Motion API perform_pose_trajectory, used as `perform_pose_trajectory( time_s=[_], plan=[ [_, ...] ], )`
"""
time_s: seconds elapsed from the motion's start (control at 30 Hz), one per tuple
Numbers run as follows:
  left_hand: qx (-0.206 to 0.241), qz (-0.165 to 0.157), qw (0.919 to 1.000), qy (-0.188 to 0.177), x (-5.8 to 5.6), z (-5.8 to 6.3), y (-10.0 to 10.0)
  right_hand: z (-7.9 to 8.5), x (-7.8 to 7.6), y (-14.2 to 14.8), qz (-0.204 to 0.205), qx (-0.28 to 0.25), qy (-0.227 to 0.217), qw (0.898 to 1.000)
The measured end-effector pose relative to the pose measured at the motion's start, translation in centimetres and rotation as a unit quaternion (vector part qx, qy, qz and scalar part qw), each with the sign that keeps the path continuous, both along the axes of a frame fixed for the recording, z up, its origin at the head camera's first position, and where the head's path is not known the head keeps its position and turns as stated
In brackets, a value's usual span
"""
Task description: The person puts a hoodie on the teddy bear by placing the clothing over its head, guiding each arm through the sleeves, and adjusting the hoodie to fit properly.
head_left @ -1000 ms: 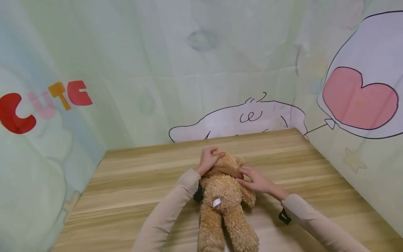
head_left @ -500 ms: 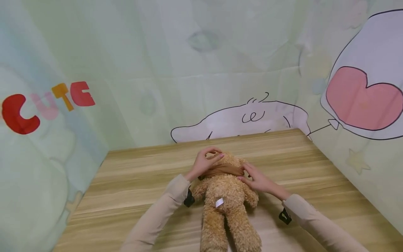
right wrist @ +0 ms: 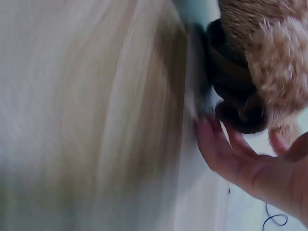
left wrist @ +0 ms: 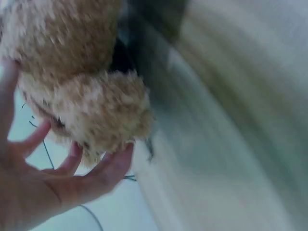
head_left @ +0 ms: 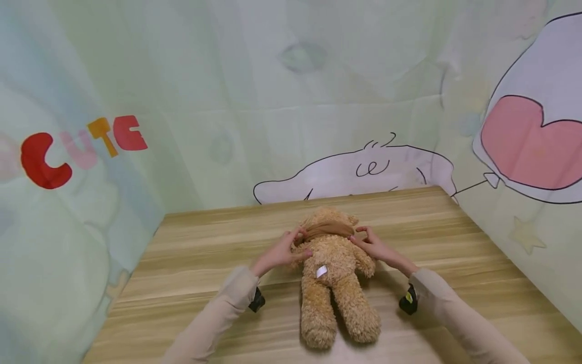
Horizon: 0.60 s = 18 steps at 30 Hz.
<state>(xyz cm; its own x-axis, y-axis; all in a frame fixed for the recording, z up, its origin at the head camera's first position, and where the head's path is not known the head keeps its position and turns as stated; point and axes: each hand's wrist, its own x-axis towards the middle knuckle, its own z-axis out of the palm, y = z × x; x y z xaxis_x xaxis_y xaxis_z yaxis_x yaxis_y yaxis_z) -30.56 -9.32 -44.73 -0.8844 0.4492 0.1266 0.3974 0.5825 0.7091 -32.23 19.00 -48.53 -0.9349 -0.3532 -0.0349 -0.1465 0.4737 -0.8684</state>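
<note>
A light brown plush teddy bear (head_left: 329, 258) lies stretched out on the table, its legs toward me and a small white tag (head_left: 321, 271) low on its body. Round its neck runs a brown cloth band (head_left: 329, 229). At the bear's left side my left hand (head_left: 279, 253) spreads its fingers and thumb about the shoulder; the left wrist view has the fingertips against the fluffy arm (left wrist: 106, 110). On the other side my right hand (head_left: 377, 249) has its fingers extended at the band's right end. There, the right wrist view brings up darker folded cloth (right wrist: 236, 82) beside the fingertips.
The wood-grain table (head_left: 204, 253) reaches back to a pale green printed curtain (head_left: 204, 126) with cartoon drawings and coloured letters. Black wrist cameras (head_left: 257, 300) hang below both sleeves, close above the tabletop.
My left hand has come down from the bear's head to its shoulder. The bear has slid farther from me, so its feet now show. The band looks flatter across the neck.
</note>
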Motion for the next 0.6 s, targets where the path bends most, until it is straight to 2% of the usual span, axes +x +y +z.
perform_pose_trajectory(
  time_s=[0.03,0.07,0.13,0.17,0.23,0.27,0.3,0.37,0.47,0.53,0.6],
  plan=[
    [0.018,0.013,0.9997,0.005,0.2,-0.3,-0.1,0.0,0.2,0.1,-0.010,-0.002,0.000,1.000],
    [0.036,0.029,0.9987,0.024,0.4,-0.6,-0.1,0.1,0.5,0.0,-0.018,-0.005,0.024,1.000],
    [0.070,0.059,0.9927,0.078,0.7,-1.3,0.2,0.4,1.0,-0.1,-0.024,0.004,0.133,0.991],
    [0.076,0.071,0.9891,0.105,0.7,-1.6,0.5,0.6,1.3,-0.2,-0.028,0.016,0.193,0.981],
    [0.045,0.085,0.9826,0.159,0.8,-2.0,1.1,1.0,1.7,-0.7,-0.025,0.035,0.306,0.951],
    [0.023,0.083,0.9790,0.185,0.8,-2.1,1.4,1.2,1.8,-0.9,-0.019,0.041,0.344,0.938],
    [0.007,0.075,0.9756,0.206,0.8,-2.2,1.7,1.3,1.8,-1.0,-0.009,0.043,0.363,0.931],
    [-0.013,0.050,0.9715,0.231,0.8,-2.4,2.1,1.2,1.9,-1.2,0.005,0.044,0.371,0.927],
    [0.007,0.030,0.9721,0.233,0.9,-2.7,2.7,0.7,1.9,-1.1,-0.006,0.045,0.371,0.928],
    [0.026,0.030,0.9787,0.201,1.0,-2.8,3.1,0.5,2.0,-1.0,-0.029,0.049,0.361,0.931],
    [0.042,0.042,0.9849,0.163,1.0,-2.8,3.4,0.4,2.1,-1.1,-0.054,0.050,0.338,0.938]
  ],
)
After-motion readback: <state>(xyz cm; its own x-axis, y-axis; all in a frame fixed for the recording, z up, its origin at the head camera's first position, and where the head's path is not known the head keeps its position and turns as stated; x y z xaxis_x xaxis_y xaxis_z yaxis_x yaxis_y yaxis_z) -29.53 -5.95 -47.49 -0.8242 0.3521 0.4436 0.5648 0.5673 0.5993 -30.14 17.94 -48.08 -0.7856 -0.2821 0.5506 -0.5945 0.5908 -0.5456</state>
